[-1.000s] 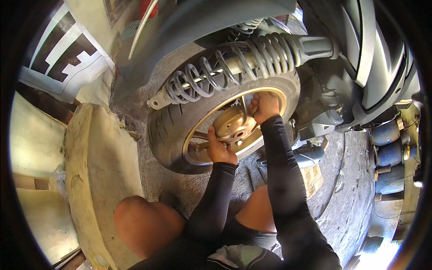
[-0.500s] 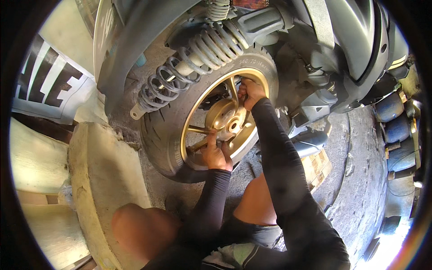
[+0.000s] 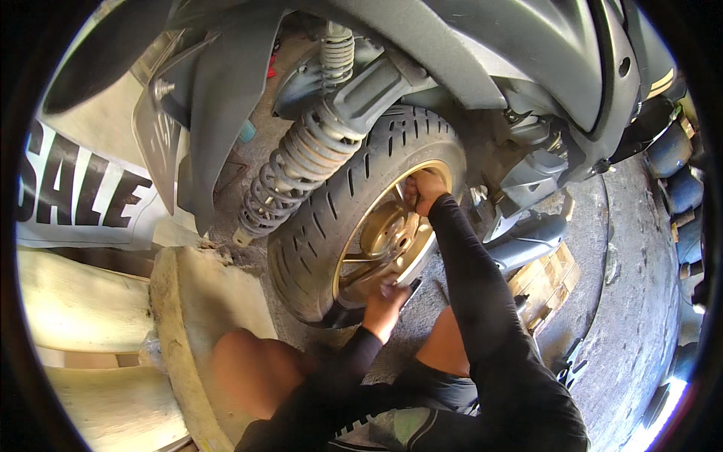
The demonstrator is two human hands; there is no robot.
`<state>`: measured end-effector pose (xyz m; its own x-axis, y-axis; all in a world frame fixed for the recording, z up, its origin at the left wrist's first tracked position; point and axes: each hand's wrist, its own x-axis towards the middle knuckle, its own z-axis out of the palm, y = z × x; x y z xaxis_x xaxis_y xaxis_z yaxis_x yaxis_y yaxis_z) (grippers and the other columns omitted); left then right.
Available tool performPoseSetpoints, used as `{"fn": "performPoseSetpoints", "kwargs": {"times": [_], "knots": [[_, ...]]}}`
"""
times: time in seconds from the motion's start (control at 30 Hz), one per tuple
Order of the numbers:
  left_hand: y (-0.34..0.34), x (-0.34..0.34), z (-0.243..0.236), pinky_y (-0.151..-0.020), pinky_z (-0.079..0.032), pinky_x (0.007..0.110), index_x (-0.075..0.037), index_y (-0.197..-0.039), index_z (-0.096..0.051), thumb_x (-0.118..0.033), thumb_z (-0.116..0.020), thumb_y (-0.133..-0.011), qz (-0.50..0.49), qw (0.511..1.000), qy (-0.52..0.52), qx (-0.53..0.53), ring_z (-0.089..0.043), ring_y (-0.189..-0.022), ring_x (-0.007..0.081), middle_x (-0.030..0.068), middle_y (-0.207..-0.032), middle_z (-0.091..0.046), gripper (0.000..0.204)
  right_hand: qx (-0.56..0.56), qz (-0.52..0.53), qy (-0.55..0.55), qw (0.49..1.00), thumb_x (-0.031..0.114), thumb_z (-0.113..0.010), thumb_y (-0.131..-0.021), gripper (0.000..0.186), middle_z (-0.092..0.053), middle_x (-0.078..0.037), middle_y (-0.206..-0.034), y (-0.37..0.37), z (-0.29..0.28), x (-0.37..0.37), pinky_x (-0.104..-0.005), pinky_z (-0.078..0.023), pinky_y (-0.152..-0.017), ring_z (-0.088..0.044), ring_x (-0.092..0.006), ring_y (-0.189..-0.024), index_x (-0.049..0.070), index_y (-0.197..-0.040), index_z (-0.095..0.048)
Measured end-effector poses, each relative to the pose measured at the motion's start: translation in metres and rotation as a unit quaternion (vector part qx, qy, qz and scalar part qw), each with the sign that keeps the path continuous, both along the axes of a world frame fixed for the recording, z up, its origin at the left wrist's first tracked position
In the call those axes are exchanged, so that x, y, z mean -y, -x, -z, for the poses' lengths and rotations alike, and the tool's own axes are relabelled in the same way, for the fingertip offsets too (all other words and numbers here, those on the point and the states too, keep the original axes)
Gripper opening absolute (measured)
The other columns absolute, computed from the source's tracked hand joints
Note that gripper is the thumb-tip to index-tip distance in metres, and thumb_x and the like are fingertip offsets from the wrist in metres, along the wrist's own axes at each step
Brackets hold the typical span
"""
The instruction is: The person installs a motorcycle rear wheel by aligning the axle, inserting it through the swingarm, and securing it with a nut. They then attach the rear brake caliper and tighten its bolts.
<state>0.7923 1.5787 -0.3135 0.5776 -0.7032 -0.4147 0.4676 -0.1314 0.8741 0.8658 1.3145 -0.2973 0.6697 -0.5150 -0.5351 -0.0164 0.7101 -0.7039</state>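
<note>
I'm sitting low with my bare left knee [image 3: 260,369] and right thigh [image 3: 446,348] showing below me, and both black sleeves [image 3: 478,275] are reaching forward from the floor's near edge. My left hand [image 3: 385,305] is hovering low at the near side of the wheel [image 3: 301,248], its fingers partly bent; I cannot tell whether they are gripping anything. A dark strip [image 3: 412,291] is showing just beside its fingertips. My right hand [image 3: 427,190] is reaching inside the upper part of the gold rim [image 3: 444,175], fingers curled and clamped on the wheel there, though the exact hold is hidden. The wheel is standing tilted on the floor [image 3: 636,279], toward its left edge, near a concrete ledge [image 3: 226,301]; the bronze hub [image 3: 382,230] is lying between my two hands. To the right, on the floor, a pale brown box-like piece [image 3: 550,280] is resting near a rounded grey part [image 3: 531,239]. Above the wheel, a coil-spring shock absorber [image 3: 297,169] is slanting down, its lower eye hanging free, and the motorbike's grey bodywork [image 3: 527,53] is spreading overhead. Farther off, a lettered white sheet [image 3: 139,169] is hanging beyond the ledge, and blue cylinders [image 3: 669,157] are lining the floor's right edge.
</note>
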Motion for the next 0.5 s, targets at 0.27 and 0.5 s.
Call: {"fn": "performPoseSetpoints", "kwargs": {"times": [0.27, 0.5], "knots": [[-0.110, -0.108, -0.196, -0.064, -0.047, 0.028, 0.001, -0.080, -0.066, -0.021, -0.066, -0.087, 0.209, 0.918, -0.011, 0.336, -0.058, -0.067, 0.0124, 0.0049, -0.068, -0.063, 0.023, 0.029, -0.017, -0.032, 0.999, 0.015, -0.046, -0.092, 0.021, -0.043, 0.001, -0.058, 0.019, 0.000, -0.001, -0.0289, -0.032, -0.046, -0.035, -0.0110, -0.047, 0.015, -0.072, -0.053], [-0.142, -0.089, -0.139, -0.063, -0.041, 0.024, -0.006, -0.090, -0.064, -0.031, -0.059, -0.091, 0.006, 0.966, -0.099, 0.240, -0.050, -0.070, 0.0065, -0.0021, -0.074, -0.055, 0.026, 0.035, -0.027, -0.008, 0.999, 0.019, -0.048, -0.092, 0.015, -0.057, -0.004, -0.069, 0.037, 0.012, 0.006, -0.0349, -0.044, -0.055, -0.051, -0.0164, -0.057, 0.014, -0.084, -0.061]]}}
